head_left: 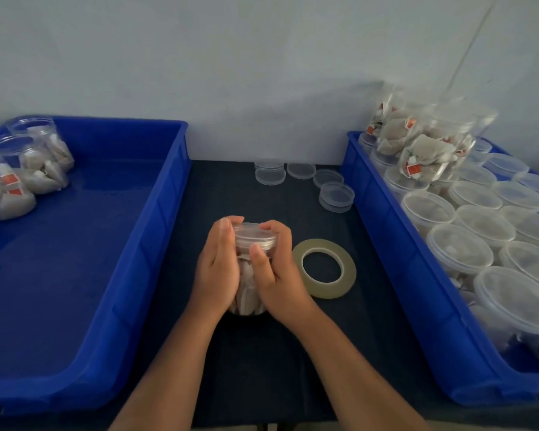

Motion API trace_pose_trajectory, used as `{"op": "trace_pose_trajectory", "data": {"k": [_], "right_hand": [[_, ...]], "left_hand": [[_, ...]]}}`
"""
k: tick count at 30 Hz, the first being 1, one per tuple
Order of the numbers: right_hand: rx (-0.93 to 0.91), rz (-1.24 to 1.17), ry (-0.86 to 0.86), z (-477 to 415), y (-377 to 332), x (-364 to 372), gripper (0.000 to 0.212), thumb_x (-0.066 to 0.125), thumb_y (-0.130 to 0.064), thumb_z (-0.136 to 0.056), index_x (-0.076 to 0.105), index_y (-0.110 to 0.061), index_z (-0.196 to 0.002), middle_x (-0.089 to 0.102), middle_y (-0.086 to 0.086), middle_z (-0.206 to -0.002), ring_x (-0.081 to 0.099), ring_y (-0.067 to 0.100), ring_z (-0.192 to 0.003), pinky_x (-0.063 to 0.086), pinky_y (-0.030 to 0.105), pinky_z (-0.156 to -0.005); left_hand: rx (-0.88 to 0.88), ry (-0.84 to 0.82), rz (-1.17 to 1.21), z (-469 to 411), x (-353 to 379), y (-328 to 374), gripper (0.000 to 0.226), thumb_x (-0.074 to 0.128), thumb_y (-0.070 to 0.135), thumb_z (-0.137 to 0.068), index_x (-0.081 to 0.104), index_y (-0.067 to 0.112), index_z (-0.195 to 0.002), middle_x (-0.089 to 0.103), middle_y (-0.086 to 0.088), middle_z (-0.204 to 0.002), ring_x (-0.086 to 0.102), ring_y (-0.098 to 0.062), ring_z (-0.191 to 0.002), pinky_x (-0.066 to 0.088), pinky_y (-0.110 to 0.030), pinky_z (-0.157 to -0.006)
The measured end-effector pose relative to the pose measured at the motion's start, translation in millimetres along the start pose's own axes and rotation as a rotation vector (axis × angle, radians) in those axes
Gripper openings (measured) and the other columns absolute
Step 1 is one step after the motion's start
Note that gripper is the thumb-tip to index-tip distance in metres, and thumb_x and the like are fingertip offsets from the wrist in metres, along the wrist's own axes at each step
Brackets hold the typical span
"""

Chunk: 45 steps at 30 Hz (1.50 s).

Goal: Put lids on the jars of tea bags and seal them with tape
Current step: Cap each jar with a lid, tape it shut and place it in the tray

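Both of my hands close round one clear plastic jar (247, 295) that stands upright on the dark cloth of the table (262, 353). The jar is a smooth cylinder packed with pale, papery tea bags, and a shallow, translucent round lid (255, 233) sits on its mouth. My left hand (217, 269) wraps its 9 o'clock side, fingers curled up to the lid's rim. My right hand (277, 275) wraps the 3 o'clock side, thumb laid up the front wall, fingertips hooked over the lid's edge.

Just beside my right hand, at 3 o'clock, a flat ring of glossy yellowish tape (324, 290) lies on the cloth. Loose clear lids (336, 195) lie at 1 o'clock. A blue plastic bin (156, 244) at 9 o'clock holds open jars (28, 163). Another bin (402, 275) at 3 o'clock holds lidded jars (461, 250).
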State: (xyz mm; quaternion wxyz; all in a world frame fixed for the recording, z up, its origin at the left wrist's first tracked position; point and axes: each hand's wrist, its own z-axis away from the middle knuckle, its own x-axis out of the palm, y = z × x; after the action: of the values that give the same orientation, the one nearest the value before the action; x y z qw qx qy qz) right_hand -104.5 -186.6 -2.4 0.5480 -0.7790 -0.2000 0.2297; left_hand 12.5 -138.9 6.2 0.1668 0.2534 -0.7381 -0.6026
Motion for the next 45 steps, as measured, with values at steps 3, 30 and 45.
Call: {"op": "trace_pose_trajectory", "data": {"k": [3,30,45], "right_hand": [[0.028,-0.033,-0.044,3,-1,-10,0.031,0.038,-0.047,-0.108,0.035,-0.038,-0.137,0.062,-0.002,-0.122,0.068,0.013,-0.103,0.057,0.030,-0.086],[0.042,-0.001,-0.007,8,0,-19,0.054,0.047,-0.044,-0.103,0.035,-0.015,-0.147,0.053,-0.038,-0.136,0.061,-0.001,-0.123,0.052,0.019,-0.095],[0.065,0.594,-0.055,34,-40,-24,0.100,0.072,-0.084,-0.068,0.028,-0.050,-0.151,0.051,-0.029,-0.140,0.050,-0.013,-0.119,0.045,0.012,-0.088]], "left_hand": [[0.011,-0.008,-0.020,1,3,-1,0.055,0.028,0.069,-0.100,0.060,0.034,-0.126,0.071,0.017,-0.107,0.072,-0.006,-0.095,0.054,-0.014,-0.075],[-0.024,0.021,0.017,12,10,-1,0.050,0.023,0.052,-0.113,0.056,0.033,-0.146,0.073,0.019,-0.116,0.069,-0.001,-0.110,0.053,-0.011,-0.085],[-0.160,0.014,0.206,24,-15,6,0.031,0.052,0.054,-0.103,0.078,0.042,-0.112,0.079,0.005,-0.110,0.076,-0.013,-0.101,0.060,-0.024,-0.075]]}}
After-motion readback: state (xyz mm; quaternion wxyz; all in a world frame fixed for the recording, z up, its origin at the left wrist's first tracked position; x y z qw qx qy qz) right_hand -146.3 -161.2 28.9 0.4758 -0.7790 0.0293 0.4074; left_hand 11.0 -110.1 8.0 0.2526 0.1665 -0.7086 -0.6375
